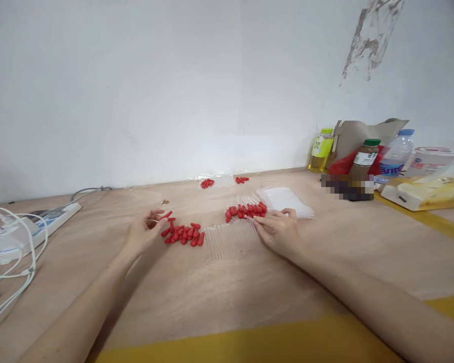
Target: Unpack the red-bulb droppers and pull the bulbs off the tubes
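My left hand (147,229) pinches a red rubber bulb (167,215) between thumb and fingers, just left of a pile of loose red bulbs (189,233). My right hand (278,229) is closed on a thin clear tube (248,218), of which only the end shows beyond the fingertips. A row of clear tubes (227,239) lies side by side on the table between the hands. Behind it, another group of clear tubes carries red bulbs (245,209) at the near ends, beside the right fingertips.
Clear plastic bags (287,200) lie stacked behind my right hand. Further back are bags with red bulbs (207,183). A power strip (56,224) with white cables is at left. Bottles (364,159) and a tissue pack (423,192) stand at right.
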### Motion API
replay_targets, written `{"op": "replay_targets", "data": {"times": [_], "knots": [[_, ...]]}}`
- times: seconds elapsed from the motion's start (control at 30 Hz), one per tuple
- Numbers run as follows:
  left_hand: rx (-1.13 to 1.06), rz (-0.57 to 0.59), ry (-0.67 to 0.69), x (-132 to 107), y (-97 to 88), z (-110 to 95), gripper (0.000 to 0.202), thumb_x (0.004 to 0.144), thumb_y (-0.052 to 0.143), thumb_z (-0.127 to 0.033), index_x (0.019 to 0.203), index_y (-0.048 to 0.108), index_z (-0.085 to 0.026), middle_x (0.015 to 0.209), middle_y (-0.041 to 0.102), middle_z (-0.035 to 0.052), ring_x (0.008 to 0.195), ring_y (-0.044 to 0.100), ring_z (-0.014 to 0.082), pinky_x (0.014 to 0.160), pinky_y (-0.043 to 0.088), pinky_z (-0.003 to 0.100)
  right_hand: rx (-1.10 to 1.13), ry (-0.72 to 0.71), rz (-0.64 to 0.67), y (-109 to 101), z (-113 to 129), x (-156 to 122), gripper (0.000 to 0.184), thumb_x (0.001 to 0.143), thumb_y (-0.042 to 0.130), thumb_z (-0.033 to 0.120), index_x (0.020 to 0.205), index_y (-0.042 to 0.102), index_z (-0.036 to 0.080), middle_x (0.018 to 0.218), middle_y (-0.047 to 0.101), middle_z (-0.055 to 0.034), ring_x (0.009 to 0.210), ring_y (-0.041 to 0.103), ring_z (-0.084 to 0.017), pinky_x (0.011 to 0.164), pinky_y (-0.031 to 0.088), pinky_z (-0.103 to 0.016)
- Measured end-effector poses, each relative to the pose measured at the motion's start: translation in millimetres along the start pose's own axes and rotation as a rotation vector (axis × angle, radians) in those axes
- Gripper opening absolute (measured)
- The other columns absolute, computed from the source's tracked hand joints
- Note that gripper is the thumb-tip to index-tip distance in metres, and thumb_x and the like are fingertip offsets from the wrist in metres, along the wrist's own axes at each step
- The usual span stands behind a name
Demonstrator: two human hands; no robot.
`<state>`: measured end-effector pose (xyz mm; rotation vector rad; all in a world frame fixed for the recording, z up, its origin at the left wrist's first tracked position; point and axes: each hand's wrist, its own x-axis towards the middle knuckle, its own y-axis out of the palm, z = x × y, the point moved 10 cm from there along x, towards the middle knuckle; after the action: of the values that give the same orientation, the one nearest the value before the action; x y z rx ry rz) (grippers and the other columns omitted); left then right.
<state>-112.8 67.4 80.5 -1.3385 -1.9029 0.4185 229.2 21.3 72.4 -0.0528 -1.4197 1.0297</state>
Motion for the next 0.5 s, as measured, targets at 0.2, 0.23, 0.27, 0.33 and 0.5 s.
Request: {"op": "replay_targets", "data": {"times": [0.2,0.23,0.27,0.33,0.5], "knots": [[0.089,0.112,0.045,1.9,24.8,15.0,0.029,0.069,0.055,-0.044,0.084,0.058,-0.019,0.077,0.064,0.0037,0.058,0.055,0.0147,0.054,0.045,0.027,-0.067,-0.192,-0.032,4.9,27.2,-3.5,0.017,0.080,0.051,0.021,0.076,0.068,0.024,0.065,0.067,0.0010,0.064,0.050,-0.011,0.076,0.022,-0.034],[0.101,0.128,0.040,2.1,27.5,17.8,0.030,0.069,0.055,-0.045,0.083,0.058,-0.019,0.077,0.064,0.0035,0.058,0.055,0.0146,0.054,0.045,0.027,-0.077,-0.205,-0.021,6.3,29.2,-4.1,0.018,0.080,0.051,0.021,0.075,0.068,0.024,0.066,0.067,0.0011,0.065,0.049,-0.011,0.076,0.022,-0.034],[0.106,0.140,0.034,2.3,29.4,20.0,0.032,0.069,0.055,-0.047,0.082,0.058,-0.018,0.076,0.065,0.0035,0.058,0.055,0.0146,0.055,0.045,0.027,-0.083,-0.214,-0.007,7.6,30.9,-4.6,0.017,0.080,0.051,0.021,0.075,0.068,0.024,0.065,0.066,0.0011,0.066,0.049,-0.012,0.076,0.022,-0.034],[0.094,0.165,0.019,2.3,32.4,22.8,0.035,0.069,0.054,-0.050,0.082,0.058,-0.017,0.077,0.065,0.0035,0.062,0.057,0.0153,0.058,0.045,0.028,-0.079,-0.227,0.027,9.8,34.3,-5.7,0.015,0.079,0.052,0.024,0.076,0.068,0.023,0.063,0.065,0.0010,0.067,0.048,-0.012,0.077,0.022,-0.035],[0.136,0.094,-0.001,2.5,19.0,17.9,0.038,0.074,0.047,-0.053,0.084,0.060,-0.018,0.074,0.064,0.0029,0.068,0.058,0.0178,0.060,0.044,0.028,-0.027,-0.263,0.090,11.8,44.0,-7.5,0.021,0.077,0.054,0.038,0.077,0.067,0.022,0.061,0.062,-0.0006,0.070,0.046,-0.014,0.080,0.022,-0.036]]}}
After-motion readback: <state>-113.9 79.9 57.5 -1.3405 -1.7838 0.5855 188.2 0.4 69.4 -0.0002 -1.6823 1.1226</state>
